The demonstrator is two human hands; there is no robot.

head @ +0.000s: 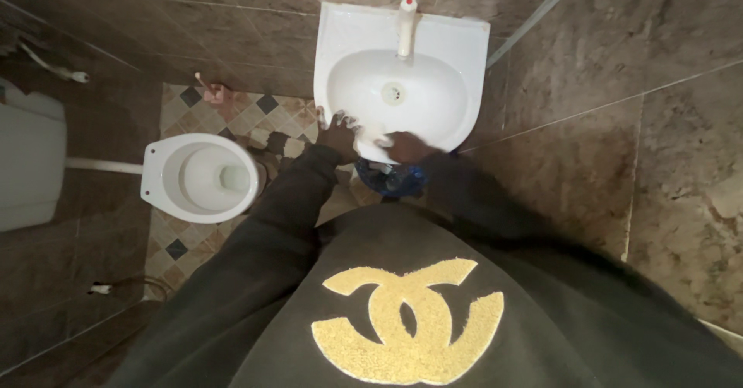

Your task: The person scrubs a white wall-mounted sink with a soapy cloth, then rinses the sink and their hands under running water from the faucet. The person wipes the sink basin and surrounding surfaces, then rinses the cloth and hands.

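A white wash basin hangs on the brown tiled wall, with a white tap at its back and a drain in the bowl. My left hand rests on the basin's front left rim, fingers spread. My right hand lies on the front rim, blurred; whether it holds anything I cannot tell. Both arms wear dark sleeves.
A white toilet bowl stands to the left with its cistern at the far left. A blue object sits under the basin. A pink brush holder stands in the corner. The floor has patterned tiles.
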